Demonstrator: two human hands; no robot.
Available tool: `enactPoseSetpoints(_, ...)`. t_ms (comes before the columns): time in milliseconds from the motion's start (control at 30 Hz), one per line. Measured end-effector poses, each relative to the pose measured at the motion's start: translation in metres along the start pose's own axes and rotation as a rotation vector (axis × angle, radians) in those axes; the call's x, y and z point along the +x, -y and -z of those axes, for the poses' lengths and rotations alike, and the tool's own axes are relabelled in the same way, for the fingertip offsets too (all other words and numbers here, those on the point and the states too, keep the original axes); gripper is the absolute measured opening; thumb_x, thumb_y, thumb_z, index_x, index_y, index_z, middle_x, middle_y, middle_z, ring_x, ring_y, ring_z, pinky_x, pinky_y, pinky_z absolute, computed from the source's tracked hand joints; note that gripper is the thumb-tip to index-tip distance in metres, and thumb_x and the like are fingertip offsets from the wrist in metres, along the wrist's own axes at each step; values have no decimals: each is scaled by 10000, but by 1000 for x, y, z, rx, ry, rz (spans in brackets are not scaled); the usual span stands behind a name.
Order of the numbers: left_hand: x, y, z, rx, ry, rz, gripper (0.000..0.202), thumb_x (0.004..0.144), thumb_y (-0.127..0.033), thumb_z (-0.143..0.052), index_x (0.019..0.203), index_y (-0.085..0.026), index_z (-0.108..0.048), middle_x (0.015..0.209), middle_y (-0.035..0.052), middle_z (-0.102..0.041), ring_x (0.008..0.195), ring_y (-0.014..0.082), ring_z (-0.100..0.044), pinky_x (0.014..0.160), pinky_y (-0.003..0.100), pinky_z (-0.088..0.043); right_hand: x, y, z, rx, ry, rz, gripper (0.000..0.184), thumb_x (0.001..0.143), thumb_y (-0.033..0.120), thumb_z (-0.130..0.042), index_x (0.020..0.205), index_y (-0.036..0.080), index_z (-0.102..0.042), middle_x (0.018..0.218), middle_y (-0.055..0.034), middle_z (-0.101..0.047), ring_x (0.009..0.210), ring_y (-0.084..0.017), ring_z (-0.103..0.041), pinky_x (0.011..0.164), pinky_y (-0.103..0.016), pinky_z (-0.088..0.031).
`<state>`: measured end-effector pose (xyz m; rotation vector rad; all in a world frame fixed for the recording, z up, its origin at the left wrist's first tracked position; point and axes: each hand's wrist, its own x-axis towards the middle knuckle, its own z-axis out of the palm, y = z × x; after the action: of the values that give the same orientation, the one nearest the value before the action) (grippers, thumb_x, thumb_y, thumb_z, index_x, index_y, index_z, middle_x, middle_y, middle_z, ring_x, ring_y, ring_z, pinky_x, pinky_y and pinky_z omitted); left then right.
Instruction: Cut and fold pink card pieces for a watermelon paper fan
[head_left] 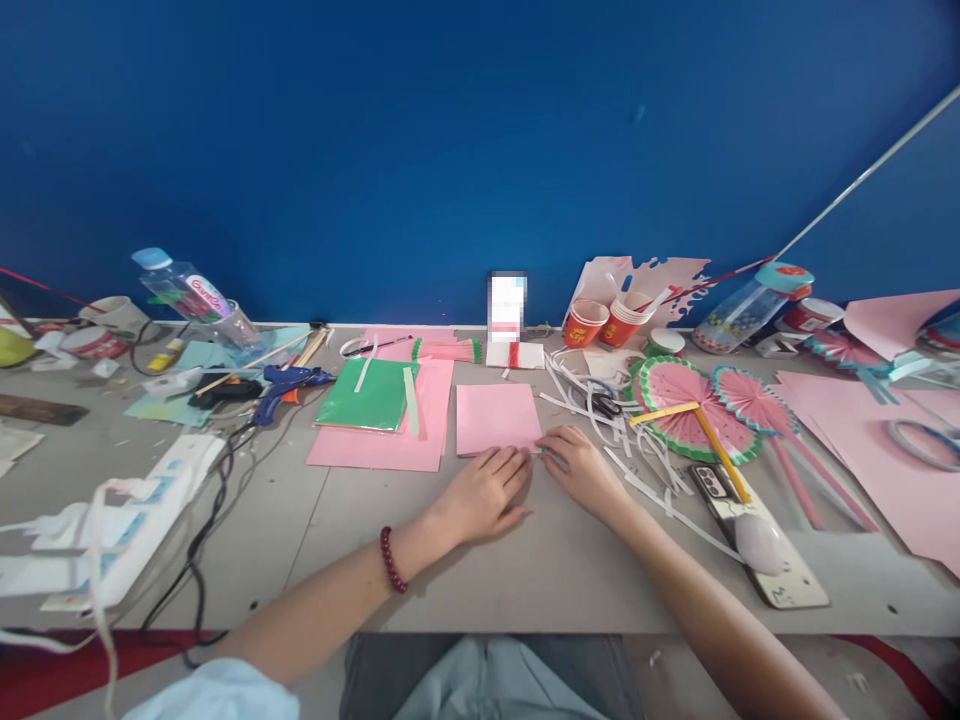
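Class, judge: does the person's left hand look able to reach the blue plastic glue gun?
Probably yes. Only a large flat pink paper sheet lies between the left hand and the blue plastic glue gun; nothing upright blocks the way.

Around the left hand [484,492] the table [360,540] lies bare from 6 to 9 o'clock, as far as the power strip [127,520] and its cables. At 10 o'clock a green sheet [371,395] lies on pink paper. Beside the right hand [581,470], white paper strips [645,480] crowd 1 to 3 o'clock, and a phone [757,545] lies at 4.
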<state>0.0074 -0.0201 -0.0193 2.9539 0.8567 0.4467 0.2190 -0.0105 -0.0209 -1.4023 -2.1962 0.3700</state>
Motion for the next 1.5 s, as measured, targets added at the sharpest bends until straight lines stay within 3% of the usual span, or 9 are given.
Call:
enactPoseSetpoints(433,2,1,5,-79,-17,5,517,865,-379,-482,1311,-124,-421,1338,153,-487,1244,276,-429,1027,430,-354,3,-3,-3,100,-75,-82,139,842,204,-495,789,207,-623,842,-66,-613,837,-212,-555,785,-365,-453)
enactPoseSetpoints(567,2,-1,7,-107,-31,3,452,883,-344,-469,1285,-139,-443,1266,135,-536,1133,256,-504,947,403,-421,3,-4,2,122,-18,-69,102,829,200,-524,770,200,-606,850,-60,-596,836,-202,-548,778,-351,-450)
enactPoseSetpoints(733,3,6,1,-111,-41,82,285,927,-148,-364,1151,-170,-539,1037,86,-616,957,204,-555,833,353,-466,2,-3,12,114,80,-31,90,833,206,-526,783,204,-601,871,-54,-580,856,-200,-541,779,-344,-447)
enactPoseSetpoints(1000,7,19,-5,-257,-83,227,257,926,-151,-387,1016,-198,-624,914,55,-602,903,188,-542,799,337,-474,3,-9,-1,159,-29,-99,108,794,186,-540,717,197,-615,906,-72,-551,881,-213,-533,808,-375,-456)
enactPoseSetpoints(1200,11,22,-3,-442,-143,290,245,944,-254,-396,972,-208,-635,914,39,-609,892,169,-557,796,311,-467,7,-14,-4,234,-14,-161,85,758,213,-580,694,193,-633,880,-67,-542,860,-203,-543,771,-350,-475)
enactPoseSetpoints(1500,11,23,-5,-350,-138,289,242,938,-206,-395,958,-198,-636,913,45,-615,883,179,-551,788,319,-457,10,-17,-8,209,-29,-184,112,751,225,-570,670,193,-638,844,-63,-555,822,-199,-563,752,-344,-480)
